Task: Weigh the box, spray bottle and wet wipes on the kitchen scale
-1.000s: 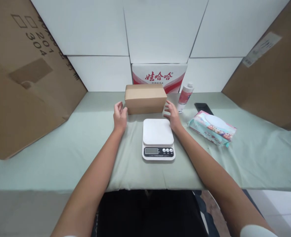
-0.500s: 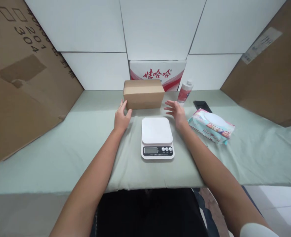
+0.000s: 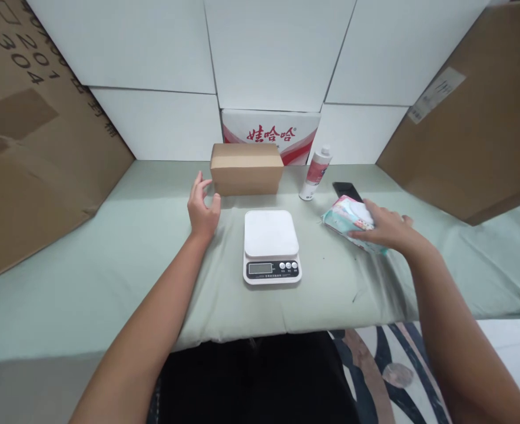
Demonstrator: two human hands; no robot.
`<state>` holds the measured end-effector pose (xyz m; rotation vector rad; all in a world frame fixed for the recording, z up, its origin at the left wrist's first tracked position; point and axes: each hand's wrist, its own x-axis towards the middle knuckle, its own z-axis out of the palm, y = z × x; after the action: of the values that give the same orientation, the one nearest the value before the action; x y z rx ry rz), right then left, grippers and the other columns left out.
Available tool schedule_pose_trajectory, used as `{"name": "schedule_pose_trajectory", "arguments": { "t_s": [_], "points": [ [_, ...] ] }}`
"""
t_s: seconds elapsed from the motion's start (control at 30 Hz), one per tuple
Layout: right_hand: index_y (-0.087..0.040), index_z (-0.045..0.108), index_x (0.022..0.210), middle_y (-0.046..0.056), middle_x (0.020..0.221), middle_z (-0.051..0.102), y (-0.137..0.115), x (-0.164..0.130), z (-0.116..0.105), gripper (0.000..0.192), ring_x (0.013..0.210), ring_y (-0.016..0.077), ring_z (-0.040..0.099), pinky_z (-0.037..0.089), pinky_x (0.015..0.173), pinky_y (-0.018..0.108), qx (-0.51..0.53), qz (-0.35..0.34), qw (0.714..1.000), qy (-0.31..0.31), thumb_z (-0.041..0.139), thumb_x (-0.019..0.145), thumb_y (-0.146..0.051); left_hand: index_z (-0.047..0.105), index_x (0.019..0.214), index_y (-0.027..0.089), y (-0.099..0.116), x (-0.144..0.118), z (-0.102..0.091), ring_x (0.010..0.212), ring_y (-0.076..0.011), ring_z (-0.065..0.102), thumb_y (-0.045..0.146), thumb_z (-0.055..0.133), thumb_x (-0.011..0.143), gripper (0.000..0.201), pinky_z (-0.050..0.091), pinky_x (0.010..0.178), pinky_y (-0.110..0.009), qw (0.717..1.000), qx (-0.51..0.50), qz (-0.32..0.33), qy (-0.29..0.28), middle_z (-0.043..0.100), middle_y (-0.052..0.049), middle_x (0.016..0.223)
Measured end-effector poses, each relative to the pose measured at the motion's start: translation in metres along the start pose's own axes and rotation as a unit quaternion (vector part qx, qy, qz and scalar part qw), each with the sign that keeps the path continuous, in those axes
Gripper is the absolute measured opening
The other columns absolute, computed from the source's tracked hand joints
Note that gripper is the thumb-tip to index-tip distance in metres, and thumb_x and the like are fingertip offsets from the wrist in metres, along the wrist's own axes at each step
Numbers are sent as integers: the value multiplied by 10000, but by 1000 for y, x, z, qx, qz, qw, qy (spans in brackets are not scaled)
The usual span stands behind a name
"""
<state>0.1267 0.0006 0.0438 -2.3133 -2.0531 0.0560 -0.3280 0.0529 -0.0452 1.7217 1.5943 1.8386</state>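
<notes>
My right hand [image 3: 390, 228] reaches over the top of a pack of wipes [image 3: 343, 213], thumb on the near side and fingers toward the far side. The pack lies on the cloth, its right part covered by the hand. My left hand [image 3: 203, 209], fingers apart and holding nothing, rests beside the left end of a small brown cardboard box [image 3: 246, 179]. Between my arms sits a white kitchen scale [image 3: 271, 232], with its platform bare and its display blank.
A white bottle with a pink label [image 3: 315, 172] stands right of the box. Behind the pack lies a black phone-like object [image 3: 347, 190]. A white and red carton [image 3: 301, 154] leans at the wall. Large cardboard panels flank the table at left [image 3: 30, 171] and right [image 3: 476, 135].
My right hand has moved right, from near the bottle onto the pack of wipes. My left hand stays by the box. The view has shifted slightly to the right.
</notes>
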Motion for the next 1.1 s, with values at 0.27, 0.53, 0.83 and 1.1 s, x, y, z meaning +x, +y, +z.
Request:
{"name": "schedule_pose_trajectory", "arguments": {
  "t_s": [0.27, 0.53, 0.83, 1.1],
  "points": [
    [-271, 383, 1642, 161, 1457, 629, -3, 26, -18, 1020, 1088, 382, 699, 590, 742, 401, 64, -62, 991, -95, 749, 747, -599, 651, 1255, 234, -2, -2, 1, 1476, -305, 551, 309, 630, 876, 387, 550, 1140, -475, 1000, 3, 30, -5, 542, -138, 1616],
    [-297, 493, 1553, 31, 823, 723, -32, 6, -57, 888, 486, 182, 563, 377, 399, 276, 335, -59, 922, -184, 739, 759, -608, 654, 1259, 225, -11, 1, 1, 1432, -297, 584, 297, 617, 868, 400, 560, 1119, -461, 1000, -12, -1, 12, 562, -145, 1591],
    [-294, 491, 1582, 92, 1447, 656, -156, -3, -68, 897, 1235, 368, 658, 559, 1012, 487, 189, -410, 889, -78, 813, 754, -415, 654, 1233, 215, -13, 2, 3, 1451, -306, 573, 415, 611, 922, 372, 552, 1132, -458, 999, -33, -7, 6, 573, -166, 1579],
    [-299, 380, 1648, 129, 1281, 632, -202, -12, -37, 946, 1050, 315, 648, 534, 804, 369, 44, -496, 861, -101, 796, 804, -392, 629, 1271, 213, -11, 3, 3, 1445, -305, 590, 513, 608, 942, 446, 506, 1207, -470, 997, -71, -33, 5, 552, -180, 1597]
  ]
}}
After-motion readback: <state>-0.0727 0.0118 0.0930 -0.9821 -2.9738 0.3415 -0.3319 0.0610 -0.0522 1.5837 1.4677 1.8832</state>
